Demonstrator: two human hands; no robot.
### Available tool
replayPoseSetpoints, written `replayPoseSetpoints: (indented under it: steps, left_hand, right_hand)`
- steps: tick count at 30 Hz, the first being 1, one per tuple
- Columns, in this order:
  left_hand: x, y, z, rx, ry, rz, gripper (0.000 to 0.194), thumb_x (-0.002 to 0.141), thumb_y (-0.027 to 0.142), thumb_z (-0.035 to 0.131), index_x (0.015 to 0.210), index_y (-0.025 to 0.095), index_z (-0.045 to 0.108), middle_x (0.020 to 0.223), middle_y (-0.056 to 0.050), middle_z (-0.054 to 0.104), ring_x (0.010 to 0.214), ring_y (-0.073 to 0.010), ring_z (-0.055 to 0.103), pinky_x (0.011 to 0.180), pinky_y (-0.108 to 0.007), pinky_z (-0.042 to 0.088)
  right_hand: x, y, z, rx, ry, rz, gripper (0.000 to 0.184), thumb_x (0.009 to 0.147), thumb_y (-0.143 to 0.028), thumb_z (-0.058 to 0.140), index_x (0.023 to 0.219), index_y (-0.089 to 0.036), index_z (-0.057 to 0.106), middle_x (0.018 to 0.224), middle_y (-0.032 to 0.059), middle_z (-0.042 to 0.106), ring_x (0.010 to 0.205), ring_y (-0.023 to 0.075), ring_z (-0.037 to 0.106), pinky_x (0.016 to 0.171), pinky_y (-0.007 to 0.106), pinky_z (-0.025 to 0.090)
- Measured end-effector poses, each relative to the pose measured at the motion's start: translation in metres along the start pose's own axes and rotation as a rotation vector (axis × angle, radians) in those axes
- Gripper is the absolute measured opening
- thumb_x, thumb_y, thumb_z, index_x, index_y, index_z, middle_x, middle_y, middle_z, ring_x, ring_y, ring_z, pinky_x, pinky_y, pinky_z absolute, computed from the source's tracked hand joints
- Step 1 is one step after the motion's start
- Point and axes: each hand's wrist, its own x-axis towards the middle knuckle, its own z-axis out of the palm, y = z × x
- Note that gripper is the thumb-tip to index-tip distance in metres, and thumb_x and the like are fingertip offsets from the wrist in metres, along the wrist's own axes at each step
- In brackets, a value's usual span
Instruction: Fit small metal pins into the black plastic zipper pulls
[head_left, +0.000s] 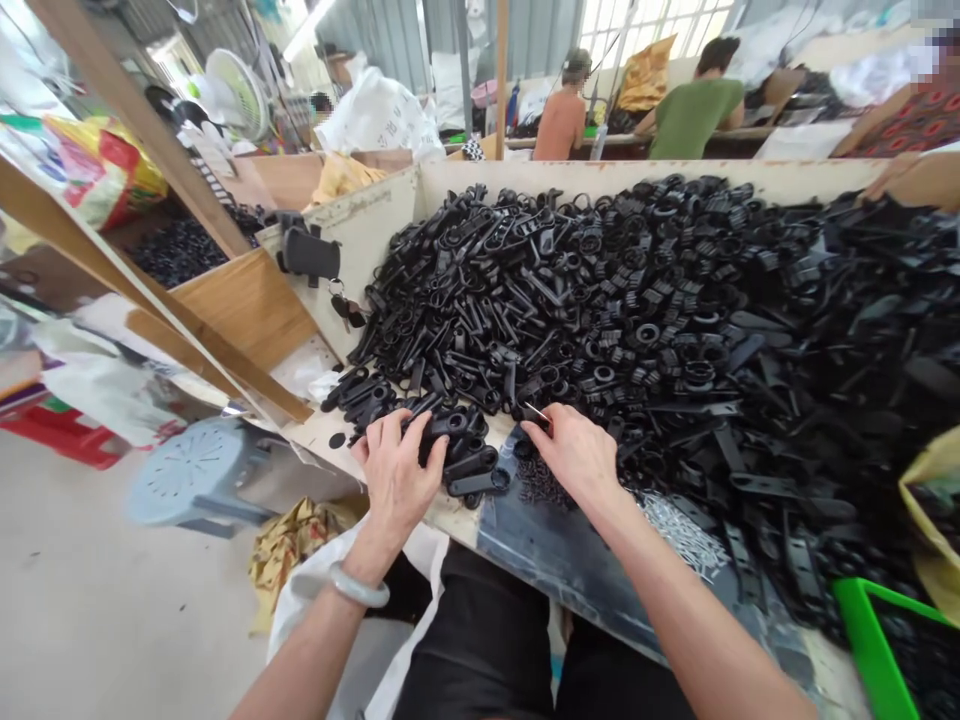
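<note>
My left hand (396, 468), with a pale bangle (360, 586) on its wrist, reaches over a small group of long black plastic parts (477, 462) at the bench's front edge. Its fingers are spread and bent among them; no part is plainly gripped. To the right, my right hand (576, 452) is closed in a pinch with a thin metal pin (537, 412) sticking out from its fingertips. Below that hand lies a heap of small dark screws (541, 482) on a dark sheet (570, 560). Silvery pins (686, 535) lie beside my right forearm.
A large pile of black plastic parts (540, 290) fills the walled bench. A phone holder (309, 252) with keys (345, 308) hangs at the left wall. A green crate (870, 640) stands lower right, a blue stool (191, 470) at left. Other people (694, 105) sit behind.
</note>
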Motion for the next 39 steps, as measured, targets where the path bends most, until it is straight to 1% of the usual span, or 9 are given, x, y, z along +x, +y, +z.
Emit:
replayPoseSetpoints:
  steps: [6, 13, 16, 19, 22, 24, 27, 31, 39]
  left_hand:
    - [-0.005, 0.000, 0.005, -0.066, -0.019, 0.054, 0.041, 0.095, 0.039, 0.063, 0.134, 0.026, 0.069, 0.144, -0.014, 0.060, 0.127, -0.0366, 0.051, 0.105, -0.053, 0.029]
    - [-0.027, 0.023, -0.017, -0.461, 0.080, 0.008, 0.037, 0.097, 0.033, 0.061, 0.132, 0.024, 0.069, 0.144, -0.015, 0.059, 0.133, -0.0331, 0.050, 0.115, -0.052, 0.030]
    - [-0.053, 0.057, -0.036, -0.982, -0.270, -0.176, 0.047, 0.098, 0.037, 0.060, 0.143, 0.027, 0.059, 0.139, -0.011, 0.063, 0.128, -0.0284, 0.056, 0.110, -0.043, 0.042]
    - [-0.069, 0.083, -0.039, -1.365, -0.589, -0.607, 0.049, 0.098, 0.043, 0.060, 0.145, 0.028, 0.058, 0.141, -0.010, 0.064, 0.121, -0.0258, 0.062, 0.105, -0.038, 0.047]
    - [-0.071, 0.086, -0.031, -1.641, -0.631, -0.973, 0.050, 0.090, 0.043, 0.072, 0.134, 0.021, 0.066, 0.118, -0.011, 0.073, 0.101, -0.0215, 0.068, 0.088, -0.030, 0.054]
    - [-0.066, 0.081, -0.026, -1.716, -0.636, -1.074, 0.053, 0.083, 0.039, 0.080, 0.130, 0.018, 0.068, 0.111, -0.010, 0.074, 0.084, -0.0165, 0.068, 0.071, -0.024, 0.054]
    - [-0.061, 0.074, -0.028, -1.724, -0.695, -1.100, 0.056, 0.084, 0.040, 0.079, 0.134, 0.020, 0.064, 0.125, -0.012, 0.070, 0.076, -0.0158, 0.069, 0.055, -0.023, 0.052]
    - [-0.058, 0.071, -0.036, -1.715, -0.763, -1.120, 0.053, 0.088, 0.038, 0.075, 0.136, 0.021, 0.061, 0.138, -0.016, 0.064, 0.082, -0.0198, 0.073, 0.054, -0.026, 0.056]
    - [-0.061, 0.071, -0.041, -1.824, -0.848, -1.131, 0.052, 0.084, 0.016, 0.070, 0.136, 0.016, 0.062, 0.132, -0.018, 0.069, 0.078, -0.0174, 0.073, 0.063, -0.025, 0.054]
  right_hand:
    - [0.007, 0.015, -0.023, -0.003, 0.047, 0.041, 0.018, 0.092, -0.037, 0.064, 0.083, -0.022, 0.069, 0.085, 0.0042, 0.071, 0.075, 0.0206, 0.065, 0.065, 0.030, 0.042]
    - [-0.075, 0.029, -0.046, 0.263, 0.006, -0.107, 0.032, 0.095, -0.053, 0.060, 0.082, -0.024, 0.065, 0.054, -0.0068, 0.050, 0.047, 0.0137, 0.049, 0.047, 0.025, 0.038]
    - [-0.110, 0.011, -0.030, 0.332, 0.005, -0.283, 0.023, 0.098, -0.042, 0.060, 0.085, -0.023, 0.067, 0.068, -0.0024, 0.066, 0.056, 0.0140, 0.062, 0.054, 0.024, 0.045]
    - [-0.123, -0.007, -0.021, 0.405, -0.055, -0.407, 0.020, 0.101, -0.030, 0.056, 0.088, -0.022, 0.070, 0.080, 0.0010, 0.073, 0.066, 0.0147, 0.070, 0.062, 0.024, 0.050]
    - [-0.108, -0.010, -0.023, 0.483, -0.265, -0.422, 0.021, 0.100, -0.032, 0.060, 0.086, -0.024, 0.074, 0.079, -0.0007, 0.074, 0.066, 0.0144, 0.069, 0.067, 0.024, 0.052]
    - [-0.086, -0.004, -0.025, 0.487, -0.292, -0.361, 0.026, 0.101, -0.034, 0.058, 0.084, -0.024, 0.075, 0.076, -0.0019, 0.073, 0.063, 0.0136, 0.067, 0.063, 0.023, 0.052]
    - [-0.050, 0.004, -0.020, 0.189, -0.114, -0.275, 0.019, 0.100, -0.030, 0.059, 0.103, -0.023, 0.076, 0.097, 0.0023, 0.075, 0.079, 0.0163, 0.071, 0.070, 0.026, 0.052]
    - [-0.020, -0.002, -0.002, -0.236, -0.226, -0.307, 0.020, 0.099, -0.029, 0.060, 0.113, -0.025, 0.074, 0.116, 0.0056, 0.070, 0.086, 0.0200, 0.074, 0.066, 0.028, 0.050]
    - [-0.028, 0.007, -0.018, -0.139, -0.130, -0.196, 0.030, 0.102, -0.029, 0.048, 0.113, -0.024, 0.076, 0.108, 0.0069, 0.075, 0.090, 0.0237, 0.072, 0.073, 0.032, 0.049]
